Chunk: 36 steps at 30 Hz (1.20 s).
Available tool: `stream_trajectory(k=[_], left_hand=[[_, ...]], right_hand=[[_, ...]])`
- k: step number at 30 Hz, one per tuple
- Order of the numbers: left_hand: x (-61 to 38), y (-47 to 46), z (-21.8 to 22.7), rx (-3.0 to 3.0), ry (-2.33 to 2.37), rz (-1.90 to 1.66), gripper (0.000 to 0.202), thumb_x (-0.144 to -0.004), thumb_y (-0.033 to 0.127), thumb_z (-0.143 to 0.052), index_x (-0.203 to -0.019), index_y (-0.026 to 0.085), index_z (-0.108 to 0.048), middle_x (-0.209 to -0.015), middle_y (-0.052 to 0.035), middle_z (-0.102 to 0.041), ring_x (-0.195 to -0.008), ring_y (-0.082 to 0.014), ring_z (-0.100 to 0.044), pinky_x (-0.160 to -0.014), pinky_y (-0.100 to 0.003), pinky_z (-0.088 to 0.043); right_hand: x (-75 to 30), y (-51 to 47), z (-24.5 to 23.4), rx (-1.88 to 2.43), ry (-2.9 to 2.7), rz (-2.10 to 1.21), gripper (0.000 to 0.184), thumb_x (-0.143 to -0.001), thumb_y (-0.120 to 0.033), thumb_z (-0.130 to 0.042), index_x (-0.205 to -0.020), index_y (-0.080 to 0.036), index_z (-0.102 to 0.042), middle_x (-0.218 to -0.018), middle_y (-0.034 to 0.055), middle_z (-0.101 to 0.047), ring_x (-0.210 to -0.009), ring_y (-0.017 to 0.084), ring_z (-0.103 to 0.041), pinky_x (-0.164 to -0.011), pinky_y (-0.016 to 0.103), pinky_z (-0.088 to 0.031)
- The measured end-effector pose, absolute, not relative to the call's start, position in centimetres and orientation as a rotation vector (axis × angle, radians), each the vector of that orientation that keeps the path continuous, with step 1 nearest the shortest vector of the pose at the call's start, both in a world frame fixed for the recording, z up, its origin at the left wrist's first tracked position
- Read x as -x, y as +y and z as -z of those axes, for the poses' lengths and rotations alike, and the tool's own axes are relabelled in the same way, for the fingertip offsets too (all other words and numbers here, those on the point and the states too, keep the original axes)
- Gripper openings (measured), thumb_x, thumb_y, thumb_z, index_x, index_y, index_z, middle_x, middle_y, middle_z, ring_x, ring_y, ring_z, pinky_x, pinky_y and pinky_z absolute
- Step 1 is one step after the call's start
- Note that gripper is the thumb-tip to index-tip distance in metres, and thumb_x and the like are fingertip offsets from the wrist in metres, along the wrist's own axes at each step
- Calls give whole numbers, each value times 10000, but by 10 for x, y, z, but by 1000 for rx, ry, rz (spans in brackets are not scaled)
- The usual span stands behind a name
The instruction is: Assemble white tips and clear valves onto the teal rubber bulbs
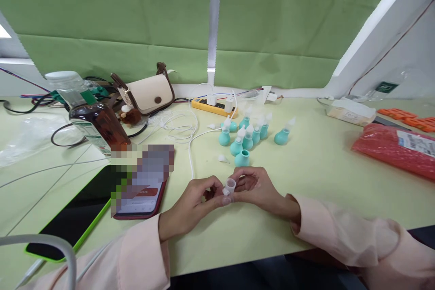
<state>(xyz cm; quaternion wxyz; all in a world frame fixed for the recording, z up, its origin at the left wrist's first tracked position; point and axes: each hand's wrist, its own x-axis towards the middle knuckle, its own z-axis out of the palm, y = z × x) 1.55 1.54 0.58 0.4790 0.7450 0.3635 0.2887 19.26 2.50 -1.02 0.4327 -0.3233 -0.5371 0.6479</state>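
Note:
Just above the table's front edge, my left hand and my right hand meet at a small translucent plastic fitting. Its round, cup-like opening faces up. My left thumb and fingers pinch its left side, while my right fingers close on it from the right. Part of the fitting is hidden by the fingertips. Beyond the hands stands an open teal squeeze bulb without a nozzle, and left of it lies a small clear nozzle tip. Several teal bulbs with clear nozzles are grouped behind, with one bulb apart on the right.
Two phones, a green-edged one and a red-cased one, lie left. Behind them are a brown bottle, a cream handbag, white cables and a yellow power strip. A red package lies right.

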Motion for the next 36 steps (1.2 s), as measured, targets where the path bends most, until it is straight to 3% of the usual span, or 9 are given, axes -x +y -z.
stream_trajectory(k=[5,11,19,24,29,32,36], left_hand=[[-17,17,-2,-1744,872,-687,194,-799,312,-478,-704,149,-522,-596,39,-448,-537,-76,-389,-491,-185,-308],[-15,19,-4,-1697,861,-671,209,-817,321,-441,-739,147,-528,-590,39,-428,-511,-72,-385,-474,-189,-311],[-17,22,0,-1720,939,-753,249,-811,322,-441,-801,131,-600,-607,17,-484,-482,-71,-389,-455,-190,-334],[-22,17,4,-1668,1017,-887,208,-738,322,-557,-777,146,-659,-652,-17,-582,-496,-83,-436,-436,-182,-372],[-25,14,4,-1532,998,-1023,154,-686,266,-618,-638,135,-684,-546,-13,-566,-463,-83,-451,-395,-174,-392],[-25,14,1,-1474,959,-1056,122,-657,231,-645,-617,123,-684,-535,-14,-569,-463,-83,-467,-403,-179,-412],[-22,17,-3,-1372,910,-957,118,-631,226,-667,-630,109,-678,-549,-12,-585,-432,-67,-460,-397,-180,-413]], right_hand=[[-193,25,10,791,-1335,-1681,310,-423,-76,-762,-673,-146,-591,-627,-20,-631,-619,127,-625,-582,214,-521],[-194,27,11,821,-1352,-1641,331,-418,-165,-777,-680,-151,-576,-619,-26,-611,-620,143,-626,-577,237,-531],[-192,20,17,914,-1635,-890,195,-567,-207,-717,-733,-178,-619,-675,5,-575,-636,137,-594,-633,285,-565],[-192,22,23,886,-1698,-756,190,-594,-214,-704,-761,-184,-617,-692,16,-573,-643,143,-586,-613,288,-565],[-195,23,27,864,-1788,-574,196,-611,-178,-691,-794,-194,-623,-678,18,-581,-619,134,-557,-572,281,-538],[-195,23,24,836,-1798,-593,181,-615,-191,-687,-784,-194,-622,-674,18,-584,-607,129,-554,-555,274,-530],[-194,24,19,837,-1658,-983,216,-573,-199,-713,-753,-173,-597,-698,4,-567,-631,135,-592,-604,284,-546]])
